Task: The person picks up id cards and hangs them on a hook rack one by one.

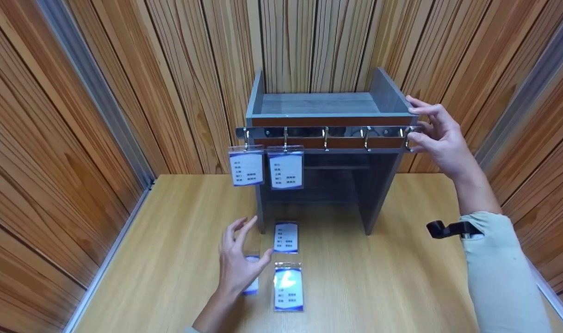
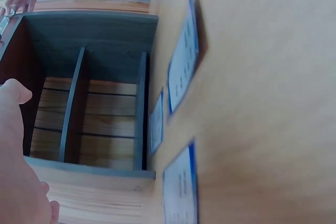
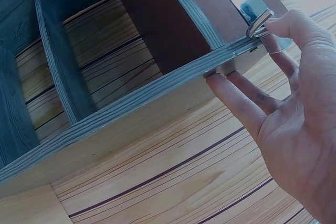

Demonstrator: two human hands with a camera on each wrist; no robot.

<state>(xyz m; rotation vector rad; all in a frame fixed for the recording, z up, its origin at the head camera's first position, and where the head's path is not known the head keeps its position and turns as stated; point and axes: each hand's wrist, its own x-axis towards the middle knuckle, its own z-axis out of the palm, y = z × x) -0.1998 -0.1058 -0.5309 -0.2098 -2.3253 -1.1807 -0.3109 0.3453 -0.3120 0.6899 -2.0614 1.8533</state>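
My right hand (image 1: 441, 136) is at the right end of a metal hook rail (image 1: 304, 132) on the front of a grey shelf unit (image 1: 387, 185). In the right wrist view, thumb and index finger pinch the rail's end by its last hook (image 3: 260, 23); other fingertips touch the side panel. From the two leftmost hooks hang clear-sleeved ID badges, one badge (image 1: 246, 169) beside another badge (image 1: 286, 169). My left hand (image 1: 239, 263), fingers loosely bent and holding nothing, hovers by three badges on the table: a far badge (image 1: 286, 237), a near badge (image 1: 288, 287) and a partly covered badge (image 1: 252, 289).
The shelf unit stands near the wood-plank back wall (image 1: 290, 46) on a light wooden table (image 1: 355, 282). Three hooks to the right carry no badge. A black bracket (image 1: 452, 228) sticks out from the right sleeve. Plank walls with metal edging close both sides.
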